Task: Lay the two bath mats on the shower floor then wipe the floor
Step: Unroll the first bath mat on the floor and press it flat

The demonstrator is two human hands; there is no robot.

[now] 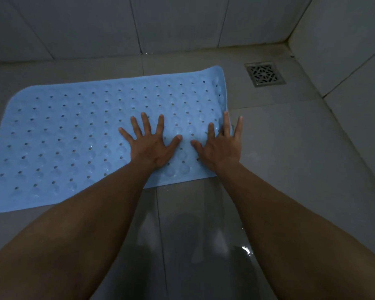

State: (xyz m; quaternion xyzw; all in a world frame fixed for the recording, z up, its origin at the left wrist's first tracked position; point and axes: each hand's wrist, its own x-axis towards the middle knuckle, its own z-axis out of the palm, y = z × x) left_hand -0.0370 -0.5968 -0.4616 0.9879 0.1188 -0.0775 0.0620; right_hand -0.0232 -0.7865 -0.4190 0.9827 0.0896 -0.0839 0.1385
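Note:
A light blue bath mat (74, 137) with rows of small holes lies flat on the grey tiled shower floor (290, 148), running from the left edge to the middle. My left hand (152, 144) presses palm down on the mat's right part, fingers spread. My right hand (221, 146) lies flat beside it at the mat's right edge, fingers spread, the outer fingers reaching past the edge. Neither hand holds anything. Only one mat is in view.
A square metal drain grate (264, 74) sits in the floor at the back right, near the corner. Grey tiled walls (182, 24) rise behind and at the right. The floor in front of the mat is wet and shiny (245, 250).

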